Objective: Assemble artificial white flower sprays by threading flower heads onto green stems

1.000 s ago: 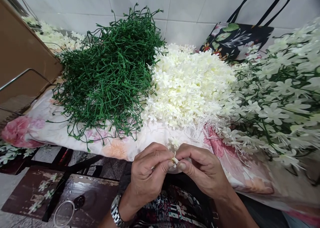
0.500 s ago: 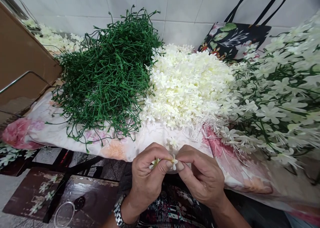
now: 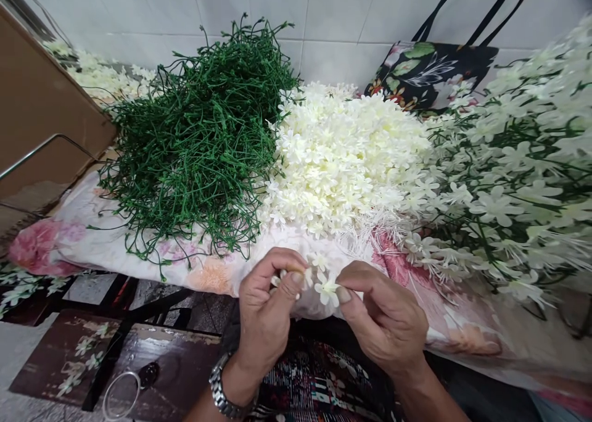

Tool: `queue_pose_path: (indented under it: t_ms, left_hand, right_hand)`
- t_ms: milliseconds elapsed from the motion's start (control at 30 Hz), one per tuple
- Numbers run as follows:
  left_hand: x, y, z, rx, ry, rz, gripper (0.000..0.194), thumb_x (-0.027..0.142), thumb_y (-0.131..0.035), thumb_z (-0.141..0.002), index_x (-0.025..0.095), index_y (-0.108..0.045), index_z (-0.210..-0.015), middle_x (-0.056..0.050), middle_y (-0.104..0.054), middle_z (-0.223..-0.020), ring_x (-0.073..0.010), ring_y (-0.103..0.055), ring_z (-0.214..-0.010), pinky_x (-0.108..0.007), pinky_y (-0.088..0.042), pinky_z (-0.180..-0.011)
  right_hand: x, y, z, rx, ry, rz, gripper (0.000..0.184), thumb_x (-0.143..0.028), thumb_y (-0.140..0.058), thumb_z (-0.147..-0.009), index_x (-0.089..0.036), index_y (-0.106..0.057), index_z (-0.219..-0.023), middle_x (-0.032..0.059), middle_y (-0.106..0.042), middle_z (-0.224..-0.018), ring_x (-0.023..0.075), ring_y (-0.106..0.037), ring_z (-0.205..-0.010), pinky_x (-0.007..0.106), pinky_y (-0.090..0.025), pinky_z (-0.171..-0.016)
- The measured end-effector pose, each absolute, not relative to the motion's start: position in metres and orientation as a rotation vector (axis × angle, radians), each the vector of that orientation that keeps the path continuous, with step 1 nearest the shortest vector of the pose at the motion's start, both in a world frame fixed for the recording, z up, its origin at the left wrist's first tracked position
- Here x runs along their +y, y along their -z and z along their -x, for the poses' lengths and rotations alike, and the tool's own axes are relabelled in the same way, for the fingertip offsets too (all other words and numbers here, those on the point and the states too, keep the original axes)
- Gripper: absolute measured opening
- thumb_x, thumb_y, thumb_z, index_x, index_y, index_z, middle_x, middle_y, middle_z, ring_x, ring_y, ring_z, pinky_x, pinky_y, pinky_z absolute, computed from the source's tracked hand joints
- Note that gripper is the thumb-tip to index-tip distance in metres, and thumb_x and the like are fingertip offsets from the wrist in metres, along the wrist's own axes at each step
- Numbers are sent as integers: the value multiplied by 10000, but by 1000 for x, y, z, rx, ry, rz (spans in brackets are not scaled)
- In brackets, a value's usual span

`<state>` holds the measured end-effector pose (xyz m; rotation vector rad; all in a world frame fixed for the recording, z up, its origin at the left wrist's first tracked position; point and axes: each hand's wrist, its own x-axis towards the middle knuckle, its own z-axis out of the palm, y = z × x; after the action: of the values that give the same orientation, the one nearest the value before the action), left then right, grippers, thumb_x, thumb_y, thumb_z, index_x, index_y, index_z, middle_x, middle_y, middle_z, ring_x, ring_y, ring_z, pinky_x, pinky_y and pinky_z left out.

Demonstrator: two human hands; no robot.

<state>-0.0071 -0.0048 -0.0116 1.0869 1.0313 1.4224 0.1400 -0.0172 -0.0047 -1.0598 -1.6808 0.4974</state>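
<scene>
My left hand [image 3: 269, 305], with a metal watch on its wrist, is closed in a pinch on small white artificial flowers [image 3: 308, 279], partly hidden by the fingers. Between the thumb and forefinger of my right hand [image 3: 387, 317] is the edge of an open white artificial flower [image 3: 326, 290]. A narrow gap separates the two hands. Just beyond them another white blossom [image 3: 319, 261] shows against the floral cloth [image 3: 213, 277]. Ahead lies a heap of loose white blossoms [image 3: 351, 157], and to its left a tangled pile of green plastic stems [image 3: 198, 144].
Assembled white flower sprays [image 3: 499, 206] crowd the right side. A black floral bag [image 3: 435, 73] leans by the tiled wall. At far left stands a cardboard box [image 3: 46, 95]. Below left are brown boards [image 3: 171, 360] and a clear ring [image 3: 121, 396].
My hands have moved apart, the left one leftward and the right one rightward. The white flower in my right hand now shows its full open face.
</scene>
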Motion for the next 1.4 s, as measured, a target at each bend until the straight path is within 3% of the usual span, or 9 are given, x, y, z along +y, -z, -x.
queue_pose_path:
  t_ms: [67, 133, 267, 467, 700, 867, 1167, 1400]
  left_hand:
    - [-3, 13, 11, 1141, -1444, -1163, 27, 200, -611, -799, 204, -635, -811, 9, -591, -729, -99, -506, -583, -207, -408, -516]
    - [-1, 12, 12, 1182, -1455, -1317, 106, 138, -592, -795, 210, -652, -846, 16, -595, -706, -108, -539, -619, -206, -426, -549]
    - [5, 5, 10, 1180, -1369, -1643, 203, 43, -516, -794, 174, -642, -703, 12, -588, -657, -108, -562, -625, -200, -444, -570]
    - [18, 9, 8, 1272, -1300, -1837, 208, 63, -487, -821, 159, -665, -869, -36, -639, -799, -140, -615, -754, -236, -486, -653]
    - [20, 2, 18, 1237, -1347, -1819, 183, 59, -521, -810, 165, -669, -809, -24, -642, -777, -130, -619, -736, -219, -486, -639]
    - [6, -10, 14, 1108, -1229, -1906, 143, 67, -561, -783, 149, -642, -868, -19, -642, -740, -121, -598, -668, -210, -479, -603]
    - [4, -8, 10, 1038, -1295, -1725, 138, 63, -585, -758, 160, -600, -662, 7, -600, -600, -104, -556, -544, -194, -451, -508]
    - [0, -5, 11, 1056, -1395, -1918, 147, 24, -555, -778, 153, -624, -759, -15, -626, -658, -107, -584, -592, -201, -482, -551]
  right_hand:
    - [-16, 5, -141, -1683, -491, 1079, 127, -60, -514, -793, -180, -545, -767, -12, -517, -612, 102, -514, -553, 233, -413, -504]
    - [-15, 5, -142, -1711, -481, 1096, 121, -71, -514, -802, -179, -545, -760, -12, -522, -608, 98, -511, -546, 225, -406, -495]
    - [-11, 2, -140, -1754, -354, 1136, 118, -86, -509, -809, -175, -544, -742, -14, -529, -582, 89, -494, -519, 213, -397, -483]
    - [-3, -1, -141, -1817, -140, 1201, 149, -81, -516, -799, -175, -534, -683, 0, -558, -549, 99, -512, -508, 214, -417, -490]
    - [-3, 1, -145, -1826, -128, 1218, 143, -86, -515, -803, -171, -543, -690, -3, -561, -551, 92, -503, -497, 205, -410, -474]
    - [-6, -2, -142, -1832, -196, 1172, 117, -90, -523, -814, -165, -560, -732, -5, -563, -578, 92, -510, -524, 207, -416, -496]
    - [-13, 1, -141, -1837, -571, 1025, 57, -159, -528, -863, -158, -579, -839, 4, -559, -654, 82, -528, -593, 195, -429, -543]
    - [-11, 0, -141, -1755, -698, 1047, 96, -230, -549, -865, -175, -577, -792, -22, -556, -641, 66, -519, -567, 171, -419, -528]
